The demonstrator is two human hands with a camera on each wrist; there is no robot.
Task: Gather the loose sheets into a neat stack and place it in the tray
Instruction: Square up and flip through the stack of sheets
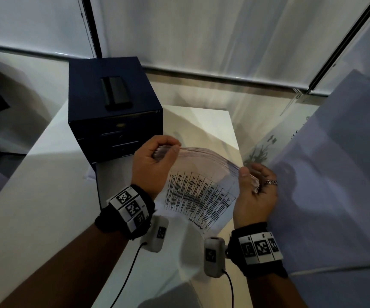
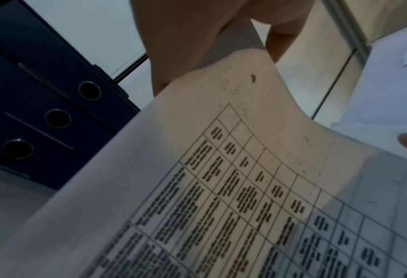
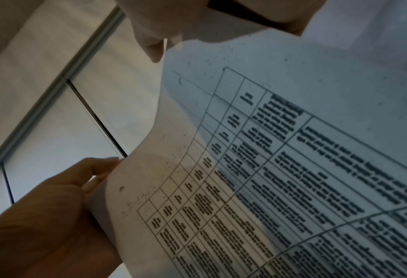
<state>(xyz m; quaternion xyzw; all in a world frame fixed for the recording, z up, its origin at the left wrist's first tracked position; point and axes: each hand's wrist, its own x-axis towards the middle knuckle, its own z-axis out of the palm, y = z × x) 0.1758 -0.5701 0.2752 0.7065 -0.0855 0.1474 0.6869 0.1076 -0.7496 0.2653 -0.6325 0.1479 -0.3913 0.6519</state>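
Note:
A stack of sheets (image 1: 202, 192) with a printed table on its front page stands on edge above the white table (image 1: 46, 196), bowed in an arc. My left hand (image 1: 166, 151) pinches its upper left corner and my right hand (image 1: 249, 178) grips its upper right corner. The left wrist view shows the printed page (image 2: 221, 188) running up to my left fingers (image 2: 185, 47). From the right wrist, the same page (image 3: 268, 169) shows with my left hand (image 3: 55, 206) on its far edge. A dark blue drawer unit (image 1: 113, 116) stands just behind; its lowest drawer (image 1: 98, 187) looks pulled out towards me.
A flat black device (image 1: 116, 92) lies on top of the drawer unit. The table's right edge (image 1: 235, 134) runs close beside my right hand, with a pale panel (image 1: 335, 174) beyond it. Window blinds (image 1: 202, 41) close the back. The three drawer fronts (image 2: 55, 116) show at the left.

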